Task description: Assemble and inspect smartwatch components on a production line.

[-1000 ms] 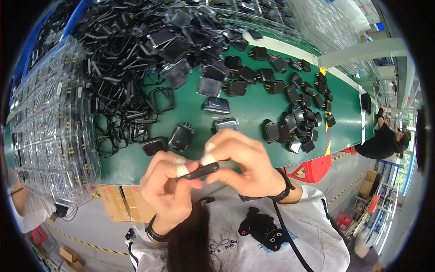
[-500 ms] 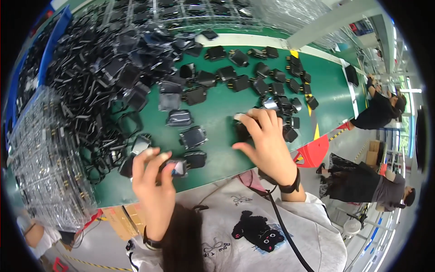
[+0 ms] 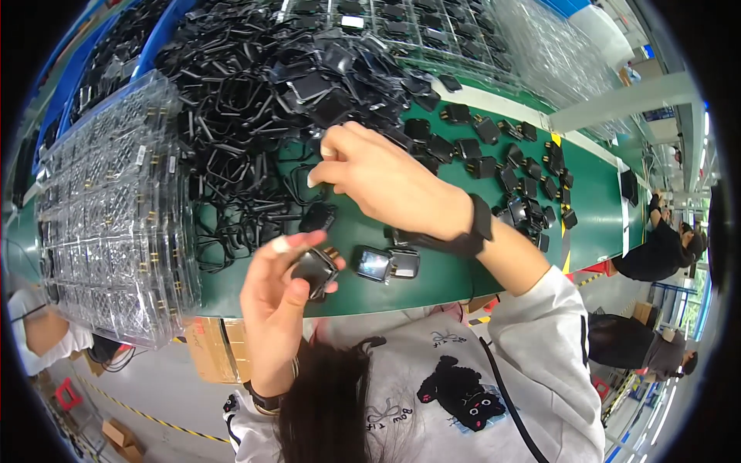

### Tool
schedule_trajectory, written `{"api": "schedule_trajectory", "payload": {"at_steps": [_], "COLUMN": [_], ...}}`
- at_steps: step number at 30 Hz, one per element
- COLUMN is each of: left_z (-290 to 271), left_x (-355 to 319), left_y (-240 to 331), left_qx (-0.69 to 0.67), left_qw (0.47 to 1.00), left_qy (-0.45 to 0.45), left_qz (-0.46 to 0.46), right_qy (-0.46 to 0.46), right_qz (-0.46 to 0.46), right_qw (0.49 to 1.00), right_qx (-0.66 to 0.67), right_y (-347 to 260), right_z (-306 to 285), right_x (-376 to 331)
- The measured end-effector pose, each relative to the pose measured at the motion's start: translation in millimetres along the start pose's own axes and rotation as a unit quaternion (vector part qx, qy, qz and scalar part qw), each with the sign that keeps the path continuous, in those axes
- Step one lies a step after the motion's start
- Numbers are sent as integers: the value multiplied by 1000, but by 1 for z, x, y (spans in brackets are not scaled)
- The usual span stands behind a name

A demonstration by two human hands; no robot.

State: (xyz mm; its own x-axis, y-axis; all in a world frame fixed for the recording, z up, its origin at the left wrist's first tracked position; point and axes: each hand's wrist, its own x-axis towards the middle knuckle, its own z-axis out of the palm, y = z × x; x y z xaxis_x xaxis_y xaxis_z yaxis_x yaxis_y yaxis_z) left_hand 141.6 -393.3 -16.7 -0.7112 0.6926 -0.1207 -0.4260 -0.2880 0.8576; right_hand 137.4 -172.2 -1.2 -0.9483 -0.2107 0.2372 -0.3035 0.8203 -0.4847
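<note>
Near the front edge of the table, my left hand (image 3: 274,282) grips a small black block with gold prongs (image 3: 315,272) between thumb and fingers. Its prongs point up and away from me. My right hand (image 3: 378,174) reaches across to the left, over the edge of a heap of thin black frames (image 3: 231,116). Its fingers are bent, and whatever lies between them is hidden. Just beyond my left hand rests a dark block (image 3: 318,216). To the right of that hand, a shiny-faced block (image 3: 373,263) and another block (image 3: 404,263) lie side by side.
Several black pronged blocks (image 3: 482,167) lie scattered on the green table (image 3: 598,208) to the right. Stacked clear plastic trays (image 3: 116,208) stand at the left, and more filled trays (image 3: 432,38) at the back. A pale post (image 3: 617,106) rises at the back right.
My right hand has swung left from the scattered blocks to the heap of frames. My left hand has lifted a block and turned it. The view has shifted, too.
</note>
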Motion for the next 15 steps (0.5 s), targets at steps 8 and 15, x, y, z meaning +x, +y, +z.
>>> {"api": "schedule_trajectory", "payload": {"at_steps": [8, 15], "left_z": [-17, -8], "left_x": [9, 27], "left_y": [0, -2], "left_qx": [-68, -28], "left_qw": [981, 990], "left_qy": [171, 137], "left_qz": [68, 29], "right_qy": [-71, -71], "right_qz": [-34, -13], "right_qw": [995, 992], "right_qx": [66, 101], "right_y": [12, 25], "right_z": [-3, -7], "right_x": [5, -7]}}
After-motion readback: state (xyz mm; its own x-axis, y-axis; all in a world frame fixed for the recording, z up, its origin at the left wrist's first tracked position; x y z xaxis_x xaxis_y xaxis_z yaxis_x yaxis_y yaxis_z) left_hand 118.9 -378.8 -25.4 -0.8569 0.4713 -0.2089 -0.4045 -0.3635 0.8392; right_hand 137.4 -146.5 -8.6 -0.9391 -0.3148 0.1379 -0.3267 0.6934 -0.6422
